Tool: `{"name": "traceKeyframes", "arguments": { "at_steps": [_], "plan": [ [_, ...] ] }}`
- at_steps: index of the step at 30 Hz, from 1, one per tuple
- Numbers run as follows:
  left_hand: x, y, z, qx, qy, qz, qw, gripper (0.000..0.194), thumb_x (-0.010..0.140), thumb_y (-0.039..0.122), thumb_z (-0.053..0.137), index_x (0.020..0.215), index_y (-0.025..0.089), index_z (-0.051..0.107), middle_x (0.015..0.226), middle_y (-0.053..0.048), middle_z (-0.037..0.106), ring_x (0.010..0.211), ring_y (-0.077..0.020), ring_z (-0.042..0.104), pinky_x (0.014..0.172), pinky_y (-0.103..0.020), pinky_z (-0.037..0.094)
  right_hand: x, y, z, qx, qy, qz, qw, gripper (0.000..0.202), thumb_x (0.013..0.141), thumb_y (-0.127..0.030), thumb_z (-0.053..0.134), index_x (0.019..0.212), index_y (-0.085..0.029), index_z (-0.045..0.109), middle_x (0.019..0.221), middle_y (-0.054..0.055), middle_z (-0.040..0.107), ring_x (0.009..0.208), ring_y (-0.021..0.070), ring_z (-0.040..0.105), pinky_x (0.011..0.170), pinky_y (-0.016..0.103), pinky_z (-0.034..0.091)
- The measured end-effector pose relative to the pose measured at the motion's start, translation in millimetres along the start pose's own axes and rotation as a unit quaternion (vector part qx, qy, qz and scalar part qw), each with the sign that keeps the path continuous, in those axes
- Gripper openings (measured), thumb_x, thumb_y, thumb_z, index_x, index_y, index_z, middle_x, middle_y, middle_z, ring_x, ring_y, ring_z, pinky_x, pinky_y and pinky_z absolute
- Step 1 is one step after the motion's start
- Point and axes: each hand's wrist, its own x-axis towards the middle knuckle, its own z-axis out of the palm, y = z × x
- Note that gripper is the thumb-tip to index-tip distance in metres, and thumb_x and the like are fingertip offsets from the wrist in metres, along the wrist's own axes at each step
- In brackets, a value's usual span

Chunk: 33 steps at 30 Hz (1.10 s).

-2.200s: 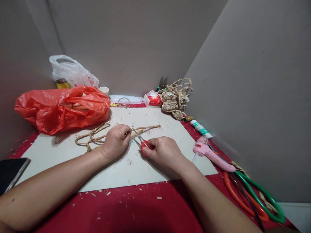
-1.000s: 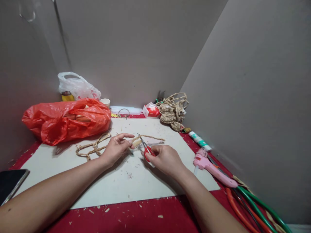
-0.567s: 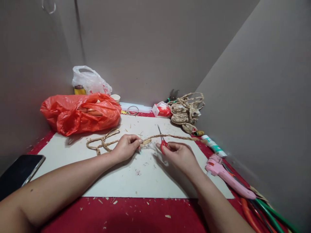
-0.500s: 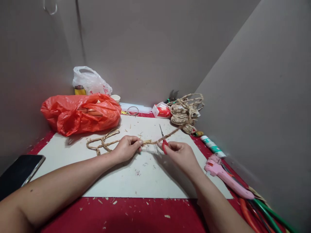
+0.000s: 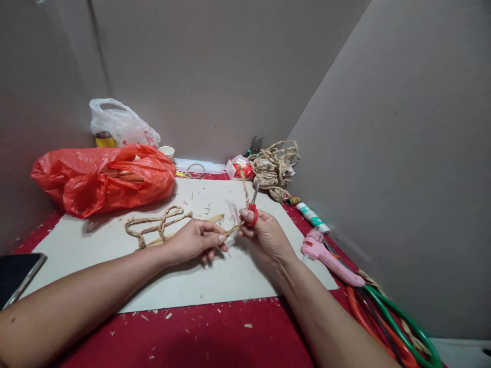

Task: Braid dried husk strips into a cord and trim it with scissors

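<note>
A short braided straw rope (image 5: 246, 190) runs from my left hand (image 5: 199, 239) to my right hand (image 5: 263, 232), and its end sticks up beyond the right. My left thumb and fingers pinch the near end. Red-handled scissors (image 5: 253, 212) sit in my right hand, blades pointing up, along with the rope. Another braided rope (image 5: 164, 220) lies loosely looped on the white board (image 5: 184, 286), left of my hands. A pale flat strip (image 5: 215, 219) lies behind my left hand, which partly covers it.
At the back left lies a red plastic bag (image 5: 103, 179) with sticks inside. A rope bundle (image 5: 274, 168) and a tissue pack (image 5: 241, 167) stand at the back right. A pink glue gun (image 5: 333, 260) and green-handled tool (image 5: 406, 317) line the right edge; a phone (image 5: 19, 273) lies left.
The view has swung slightly right. The rope beyond my right hand now points up instead of slanting right. The looped rope's end shows apart from my left hand, and the pale strip has come into view.
</note>
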Motion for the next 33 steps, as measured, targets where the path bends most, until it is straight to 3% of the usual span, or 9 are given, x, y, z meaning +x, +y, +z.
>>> {"name": "traceKeyframes", "arguments": {
  "at_steps": [4, 10, 13, 17, 21, 24, 27, 30, 33],
  "plan": [
    [-3, 4, 4.3, -0.007, -0.003, 0.030, 1.000, 0.021, 0.077, 0.028, 0.063, 0.084, 0.008, 0.062, 0.078, -0.013, 0.068, 0.037, -0.0018, 0.037, 0.038, -0.020, 0.020, 4, -1, -3, 0.003, 0.064, -0.056, 0.996, 0.027, 0.061, -0.033, 0.077, 0.058, -0.015, 0.057, 0.047, -0.008, 0.042, 0.039, 0.0029, 0.033, 0.047, 0.020, 0.043],
    [-11, 9, 15.2, -0.033, -0.070, 0.022, 0.997, 0.021, 0.081, 0.031, 0.060, 0.087, 0.011, 0.060, 0.068, -0.007, 0.065, 0.036, -0.0013, 0.028, 0.038, -0.021, 0.015, 6, 6, -1, -0.021, 0.083, -0.088, 0.992, 0.031, 0.060, -0.034, 0.076, 0.054, -0.016, 0.051, 0.046, -0.008, 0.042, 0.039, 0.0033, 0.033, 0.041, 0.018, 0.035],
    [-8, 7, 11.4, -0.082, -0.050, 0.008, 0.995, 0.018, 0.082, 0.030, 0.058, 0.087, 0.012, 0.058, 0.062, -0.002, 0.061, 0.033, -0.0008, 0.025, 0.036, -0.020, 0.014, 9, 4, -6, -0.051, 0.082, -0.065, 0.993, 0.033, 0.062, -0.039, 0.075, 0.058, -0.016, 0.051, 0.046, -0.008, 0.041, 0.040, 0.0042, 0.034, 0.043, 0.020, 0.038],
    [-1, 5, -0.3, -0.128, 0.002, -0.004, 0.992, 0.017, 0.080, 0.028, 0.060, 0.086, 0.013, 0.057, 0.056, 0.002, 0.056, 0.031, 0.0002, 0.019, 0.035, -0.019, 0.008, 10, -5, -14, -0.078, 0.054, 0.024, 0.995, 0.042, 0.064, -0.053, 0.071, 0.060, -0.018, 0.047, 0.048, -0.009, 0.036, 0.039, 0.0053, 0.032, 0.042, 0.022, 0.037],
    [3, 7, -10.2, -0.176, 0.060, 0.013, 0.982, 0.017, 0.076, 0.024, 0.063, 0.087, 0.014, 0.056, 0.061, 0.001, 0.059, 0.031, 0.0012, 0.019, 0.035, -0.017, 0.005, 0, -12, -8, -0.202, 0.046, 0.033, 0.978, 0.048, 0.067, -0.060, 0.063, 0.054, -0.020, 0.041, 0.045, -0.008, 0.034, 0.040, 0.0064, 0.031, 0.042, 0.022, 0.032],
    [5, 7, -13.9, -0.197, 0.085, 0.026, 0.976, 0.019, 0.074, 0.021, 0.064, 0.090, 0.014, 0.057, 0.064, 0.001, 0.060, 0.032, 0.0010, 0.023, 0.035, -0.016, 0.008, -12, -7, 4, -0.368, 0.009, -0.023, 0.929, 0.046, 0.070, -0.055, 0.059, 0.051, -0.020, 0.037, 0.044, -0.006, 0.034, 0.043, 0.0075, 0.030, 0.043, 0.023, 0.025],
    [7, 5, -15.5, -0.201, 0.093, 0.033, 0.975, 0.024, 0.073, 0.022, 0.065, 0.095, 0.014, 0.057, 0.065, 0.000, 0.060, 0.032, 0.0006, 0.026, 0.035, -0.016, 0.010, -20, -1, 11, -0.550, -0.031, -0.081, 0.831, 0.038, 0.074, -0.046, 0.056, 0.050, -0.020, 0.040, 0.046, -0.004, 0.037, 0.046, 0.0092, 0.032, 0.046, 0.024, 0.022],
    [7, 5, -15.5, -0.195, 0.095, 0.031, 0.976, 0.028, 0.073, 0.023, 0.065, 0.098, 0.014, 0.056, 0.065, 0.000, 0.061, 0.033, 0.0002, 0.026, 0.035, -0.016, 0.010, -23, 0, 13, -0.677, -0.032, -0.106, 0.728, 0.029, 0.075, -0.038, 0.053, 0.054, -0.020, 0.046, 0.047, -0.003, 0.045, 0.046, 0.0102, 0.034, 0.047, 0.025, 0.019],
    [6, 7, -14.0, -0.179, 0.098, 0.022, 0.979, 0.032, 0.073, 0.023, 0.064, 0.102, 0.014, 0.055, 0.065, 0.000, 0.061, 0.032, -0.0001, 0.026, 0.036, -0.017, 0.011, -22, -3, 14, -0.722, -0.025, -0.107, 0.683, 0.023, 0.075, -0.037, 0.051, 0.059, -0.020, 0.050, 0.052, -0.001, 0.052, 0.047, 0.0111, 0.039, 0.049, 0.025, 0.018]
  ]
}}
